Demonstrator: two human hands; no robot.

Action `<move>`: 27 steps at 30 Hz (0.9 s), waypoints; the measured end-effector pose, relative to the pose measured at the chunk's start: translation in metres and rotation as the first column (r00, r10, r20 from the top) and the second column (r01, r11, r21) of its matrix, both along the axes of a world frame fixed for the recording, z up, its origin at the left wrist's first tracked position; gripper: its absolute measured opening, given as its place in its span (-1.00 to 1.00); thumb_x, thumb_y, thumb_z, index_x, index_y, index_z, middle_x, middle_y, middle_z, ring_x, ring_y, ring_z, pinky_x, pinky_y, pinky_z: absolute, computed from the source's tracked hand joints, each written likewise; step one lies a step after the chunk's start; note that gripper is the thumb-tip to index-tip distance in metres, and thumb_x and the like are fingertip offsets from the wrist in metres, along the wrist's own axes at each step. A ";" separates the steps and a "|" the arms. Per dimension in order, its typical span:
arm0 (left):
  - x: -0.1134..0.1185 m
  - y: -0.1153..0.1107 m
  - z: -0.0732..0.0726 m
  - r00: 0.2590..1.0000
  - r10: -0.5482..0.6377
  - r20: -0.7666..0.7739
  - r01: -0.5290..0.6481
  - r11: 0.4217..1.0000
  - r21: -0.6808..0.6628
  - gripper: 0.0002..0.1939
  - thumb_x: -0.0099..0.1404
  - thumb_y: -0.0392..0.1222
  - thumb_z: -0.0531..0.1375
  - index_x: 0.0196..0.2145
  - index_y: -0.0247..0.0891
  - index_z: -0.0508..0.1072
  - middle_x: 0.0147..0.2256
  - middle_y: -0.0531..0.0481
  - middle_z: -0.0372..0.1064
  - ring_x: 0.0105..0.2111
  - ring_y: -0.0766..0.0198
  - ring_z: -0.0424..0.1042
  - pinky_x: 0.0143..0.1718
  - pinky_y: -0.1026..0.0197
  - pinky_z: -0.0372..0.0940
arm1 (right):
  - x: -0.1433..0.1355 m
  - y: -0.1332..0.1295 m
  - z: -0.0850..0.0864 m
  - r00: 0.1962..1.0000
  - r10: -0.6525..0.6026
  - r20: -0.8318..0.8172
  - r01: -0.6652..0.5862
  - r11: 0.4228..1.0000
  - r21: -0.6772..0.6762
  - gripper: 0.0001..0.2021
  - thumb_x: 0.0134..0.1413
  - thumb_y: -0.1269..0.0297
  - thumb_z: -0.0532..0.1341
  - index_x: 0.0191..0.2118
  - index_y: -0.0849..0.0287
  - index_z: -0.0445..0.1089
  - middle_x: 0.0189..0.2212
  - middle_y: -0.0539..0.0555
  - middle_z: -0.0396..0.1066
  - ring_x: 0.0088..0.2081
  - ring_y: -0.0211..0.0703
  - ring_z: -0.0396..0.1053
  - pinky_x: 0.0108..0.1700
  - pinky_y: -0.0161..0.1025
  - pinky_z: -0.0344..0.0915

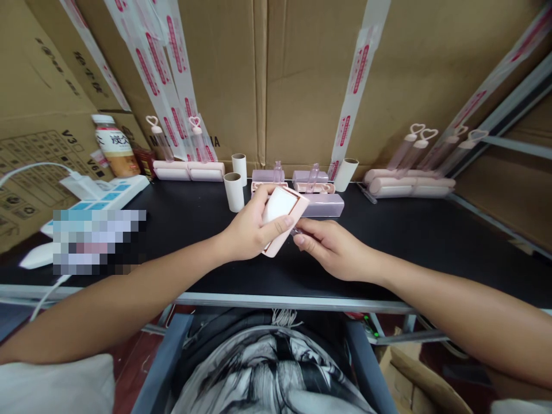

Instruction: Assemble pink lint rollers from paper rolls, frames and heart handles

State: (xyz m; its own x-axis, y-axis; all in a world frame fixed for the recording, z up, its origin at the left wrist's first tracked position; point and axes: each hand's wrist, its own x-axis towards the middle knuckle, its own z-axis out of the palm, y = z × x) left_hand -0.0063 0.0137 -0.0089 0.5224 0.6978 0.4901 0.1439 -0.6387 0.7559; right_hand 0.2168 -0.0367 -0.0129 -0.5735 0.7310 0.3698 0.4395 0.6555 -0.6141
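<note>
Above the middle of the black table, my left hand (250,229) is wrapped round a pink lint roller (288,225) with a white roll inside it, held at a tilt. My right hand (330,247) is just beside it, with thumb and fingers pinching a small clear purplish piece (296,231) at the roller's lower side. My fingers hide most of that piece, so whether it is joined to the roller I cannot tell. Behind my hands lie a clear purple cover (323,205) and pink roller frames (314,187) with clear handles.
White paper tubes (234,192) stand left of the covers, another tube (347,175) leans at their right. Pink lint rollers with heart-topped handles line the back left (207,172) and back right (431,187). A drink bottle (115,146) and power strip (123,192) are at left. Cardboard (302,75) walls the back.
</note>
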 end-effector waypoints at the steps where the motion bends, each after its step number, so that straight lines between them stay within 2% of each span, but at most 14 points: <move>1: 0.000 -0.001 0.000 1.000 0.005 0.002 -0.005 1.000 0.013 -0.35 0.36 0.17 0.28 0.20 -0.25 0.21 0.11 -0.22 0.39 0.06 0.02 0.43 0.14 -0.04 0.31 | 0.000 0.000 0.000 1.000 -0.002 0.002 0.002 1.000 -0.002 -0.72 0.49 0.18 0.07 -0.04 0.24 0.45 -0.33 0.06 0.50 -0.37 -0.21 0.38 -0.25 -0.28 0.31; 5: 0.001 -0.005 -0.001 0.999 0.039 -0.015 -0.038 0.997 0.061 -0.36 0.37 0.15 0.28 0.22 -0.24 0.20 0.12 -0.21 0.38 0.04 0.04 0.43 0.12 -0.01 0.32 | -0.001 0.000 0.000 1.000 -0.018 0.022 0.019 1.000 -0.013 -0.73 0.49 0.17 0.07 -0.08 0.23 0.44 -0.32 0.08 0.50 -0.36 -0.20 0.39 -0.24 -0.26 0.29; 11: 0.001 -0.006 -0.003 0.993 0.077 -0.092 -0.073 0.996 0.043 -0.28 0.36 0.16 0.28 0.28 -0.24 0.15 0.16 -0.24 0.35 0.07 0.01 0.42 0.11 -0.01 0.33 | -0.005 0.001 -0.006 0.998 -0.059 0.028 0.060 0.997 -0.045 -0.76 0.47 0.19 0.08 -0.16 0.21 0.41 -0.36 0.06 0.49 -0.39 -0.21 0.36 -0.27 -0.27 0.24; 18: 0.003 -0.002 -0.004 0.994 0.069 -0.089 -0.069 0.998 0.003 -0.24 0.33 0.19 0.30 0.29 -0.26 0.18 0.20 -0.25 0.34 0.15 -0.06 0.39 0.16 -0.03 0.30 | -0.005 0.002 -0.006 0.997 -0.076 0.017 0.077 0.993 -0.093 -0.73 0.45 0.13 0.11 -0.21 0.21 0.39 -0.39 0.04 0.46 -0.41 -0.23 0.33 -0.30 -0.28 0.23; 27: 0.002 -0.002 -0.005 0.995 0.071 -0.072 -0.072 0.997 -0.010 -0.28 0.33 0.17 0.31 0.26 -0.24 0.19 0.14 -0.21 0.38 0.09 -0.02 0.41 0.10 0.00 0.32 | -0.005 0.004 -0.007 0.995 -0.085 -0.054 0.073 0.980 -0.187 -0.67 0.43 0.03 0.17 -0.19 0.23 0.44 -0.39 0.03 0.46 -0.40 -0.24 0.32 -0.31 -0.30 0.24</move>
State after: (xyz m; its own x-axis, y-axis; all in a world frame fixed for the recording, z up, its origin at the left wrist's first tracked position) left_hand -0.0038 0.0117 -0.0136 0.5045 0.7405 0.4441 0.2426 -0.6152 0.7501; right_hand 0.2122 -0.0332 -0.0195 -0.4914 0.8320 0.2573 0.4428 0.4931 -0.7488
